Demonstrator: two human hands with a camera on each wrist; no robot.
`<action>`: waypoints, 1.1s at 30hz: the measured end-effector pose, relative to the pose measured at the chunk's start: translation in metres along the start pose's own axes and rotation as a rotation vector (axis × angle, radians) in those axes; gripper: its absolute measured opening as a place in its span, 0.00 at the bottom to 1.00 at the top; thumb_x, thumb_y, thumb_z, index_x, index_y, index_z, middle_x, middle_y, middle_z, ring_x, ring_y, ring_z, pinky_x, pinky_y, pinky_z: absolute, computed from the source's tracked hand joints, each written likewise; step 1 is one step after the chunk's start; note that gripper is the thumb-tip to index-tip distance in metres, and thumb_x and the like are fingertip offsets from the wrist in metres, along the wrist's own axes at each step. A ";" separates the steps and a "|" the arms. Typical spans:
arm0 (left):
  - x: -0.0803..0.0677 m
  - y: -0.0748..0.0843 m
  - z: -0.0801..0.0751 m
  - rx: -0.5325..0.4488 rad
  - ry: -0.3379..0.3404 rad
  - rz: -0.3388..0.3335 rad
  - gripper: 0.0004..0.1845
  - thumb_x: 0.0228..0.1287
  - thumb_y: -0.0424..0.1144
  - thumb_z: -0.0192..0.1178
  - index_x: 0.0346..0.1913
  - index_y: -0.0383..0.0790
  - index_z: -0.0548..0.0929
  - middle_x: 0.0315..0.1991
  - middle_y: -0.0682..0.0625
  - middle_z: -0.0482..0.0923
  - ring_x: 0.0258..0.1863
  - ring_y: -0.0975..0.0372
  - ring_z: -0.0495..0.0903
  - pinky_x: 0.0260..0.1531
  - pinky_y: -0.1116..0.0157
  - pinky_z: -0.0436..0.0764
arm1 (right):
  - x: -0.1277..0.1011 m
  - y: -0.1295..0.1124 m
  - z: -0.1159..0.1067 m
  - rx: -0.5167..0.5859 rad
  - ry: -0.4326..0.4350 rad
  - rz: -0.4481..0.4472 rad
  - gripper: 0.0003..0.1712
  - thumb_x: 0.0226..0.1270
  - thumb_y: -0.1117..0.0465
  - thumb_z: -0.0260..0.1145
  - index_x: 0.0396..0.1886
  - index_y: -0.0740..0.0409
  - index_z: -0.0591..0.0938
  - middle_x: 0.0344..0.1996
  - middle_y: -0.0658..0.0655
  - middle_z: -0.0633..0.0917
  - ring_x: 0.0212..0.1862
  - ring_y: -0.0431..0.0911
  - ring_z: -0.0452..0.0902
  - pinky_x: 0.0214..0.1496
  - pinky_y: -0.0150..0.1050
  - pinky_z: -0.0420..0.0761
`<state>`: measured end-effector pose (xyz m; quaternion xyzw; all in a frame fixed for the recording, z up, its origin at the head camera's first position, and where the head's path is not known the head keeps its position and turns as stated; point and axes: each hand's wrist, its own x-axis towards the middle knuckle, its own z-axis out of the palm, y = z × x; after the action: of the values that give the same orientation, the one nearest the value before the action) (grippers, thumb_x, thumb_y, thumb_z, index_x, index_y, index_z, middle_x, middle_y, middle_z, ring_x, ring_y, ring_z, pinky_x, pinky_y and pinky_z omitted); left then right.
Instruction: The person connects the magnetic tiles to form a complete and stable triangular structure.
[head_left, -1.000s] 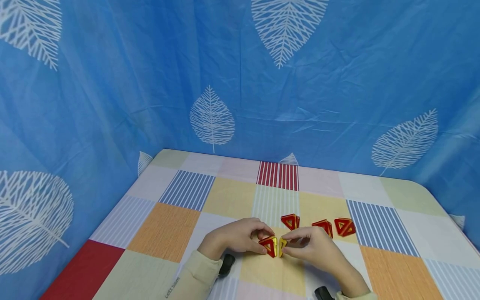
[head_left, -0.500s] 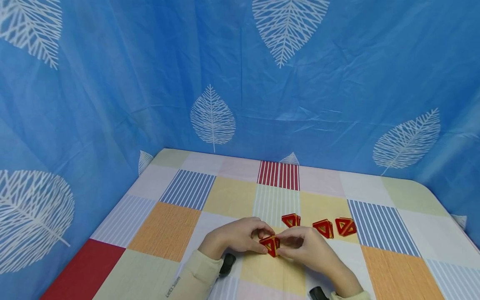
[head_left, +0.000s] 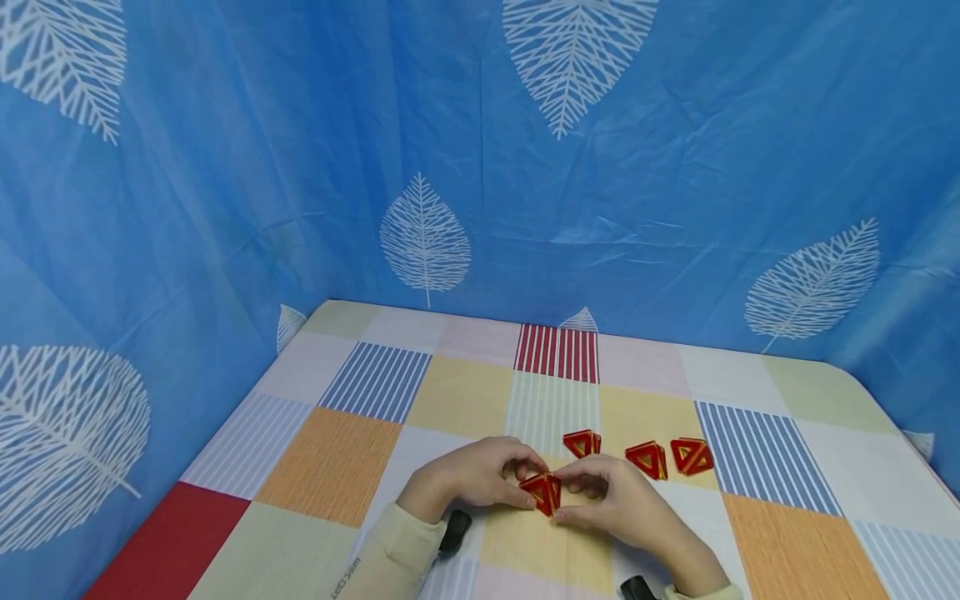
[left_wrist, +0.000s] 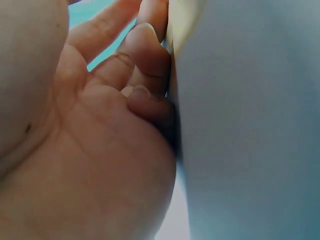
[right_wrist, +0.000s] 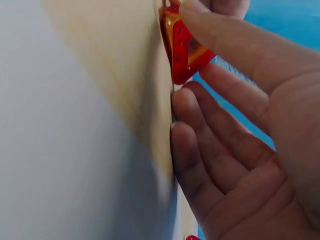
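Over a yellow patch of the cloth, both hands hold a small pyramid-like piece made of red triangular magnetic tiles with amber inner edges. My left hand pinches its left side between thumb and fingers. From the other side, my right hand grips it, index finger at the top edge and thumb low near the front corner. Close up in the right wrist view, a red tile shows between thumb and fingers, right at the cloth. The left wrist view shows only the curled fingers and palm; the piece is hidden there.
Three similar red triangular pieces lie behind the hands: one nearest, one further right and a flatter-looking one beside it. A patchwork cloth covers the table. Blue curtains with white leaves hang behind and at the sides.
The yellow-edged tile in the right hand, a small gap away one second ago, has moved left and joined the left hand's tile. The right thumb has since shifted towards the front corner.
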<state>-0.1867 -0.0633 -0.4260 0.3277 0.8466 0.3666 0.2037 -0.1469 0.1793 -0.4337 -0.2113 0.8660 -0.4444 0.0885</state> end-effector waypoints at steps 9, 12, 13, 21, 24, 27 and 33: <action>0.000 0.004 0.000 -0.022 0.017 -0.027 0.16 0.60 0.40 0.74 0.51 0.45 0.86 0.32 0.59 0.75 0.33 0.68 0.71 0.37 0.69 0.73 | -0.001 0.001 -0.006 0.041 -0.047 -0.017 0.24 0.56 0.52 0.80 0.51 0.55 0.87 0.43 0.48 0.86 0.43 0.43 0.82 0.45 0.36 0.81; 0.000 0.005 -0.001 -0.022 0.022 -0.033 0.16 0.60 0.41 0.74 0.50 0.45 0.86 0.31 0.57 0.75 0.31 0.68 0.70 0.34 0.69 0.72 | 0.000 0.003 -0.005 0.044 -0.046 -0.015 0.22 0.58 0.53 0.79 0.51 0.55 0.87 0.42 0.48 0.86 0.42 0.43 0.82 0.45 0.36 0.81; -0.001 0.005 -0.001 -0.018 0.024 -0.034 0.16 0.60 0.41 0.74 0.50 0.45 0.86 0.31 0.57 0.75 0.32 0.68 0.70 0.35 0.69 0.72 | 0.000 0.003 -0.005 0.040 -0.045 -0.014 0.22 0.58 0.53 0.79 0.51 0.55 0.87 0.41 0.49 0.86 0.42 0.43 0.82 0.45 0.36 0.81; 0.000 0.007 -0.002 0.007 0.029 -0.047 0.17 0.60 0.42 0.74 0.52 0.46 0.86 0.33 0.59 0.75 0.33 0.67 0.71 0.36 0.68 0.73 | 0.002 0.001 -0.004 0.023 -0.033 0.000 0.21 0.59 0.53 0.78 0.50 0.56 0.87 0.41 0.49 0.86 0.41 0.44 0.81 0.44 0.36 0.81; 0.001 0.008 -0.001 0.016 0.026 -0.050 0.18 0.60 0.42 0.74 0.52 0.46 0.86 0.33 0.59 0.74 0.33 0.67 0.71 0.37 0.68 0.73 | 0.002 -0.001 -0.005 0.013 -0.027 0.010 0.22 0.57 0.52 0.79 0.49 0.56 0.87 0.41 0.48 0.86 0.42 0.44 0.82 0.45 0.36 0.81; 0.002 0.008 0.000 0.027 0.024 -0.050 0.18 0.60 0.42 0.74 0.52 0.46 0.86 0.33 0.60 0.74 0.34 0.67 0.72 0.37 0.68 0.73 | 0.002 -0.002 -0.004 0.006 -0.018 0.015 0.23 0.56 0.51 0.80 0.49 0.55 0.87 0.42 0.48 0.86 0.42 0.44 0.81 0.45 0.37 0.81; 0.002 0.007 0.005 0.005 0.025 -0.045 0.17 0.59 0.40 0.75 0.50 0.46 0.86 0.32 0.58 0.74 0.32 0.67 0.71 0.36 0.68 0.72 | -0.001 -0.002 0.001 -0.016 -0.003 0.009 0.22 0.55 0.50 0.80 0.47 0.54 0.87 0.41 0.47 0.85 0.42 0.43 0.81 0.44 0.37 0.81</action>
<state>-0.1827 -0.0560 -0.4239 0.3044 0.8571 0.3640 0.2005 -0.1452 0.1779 -0.4324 -0.2088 0.8704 -0.4368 0.0900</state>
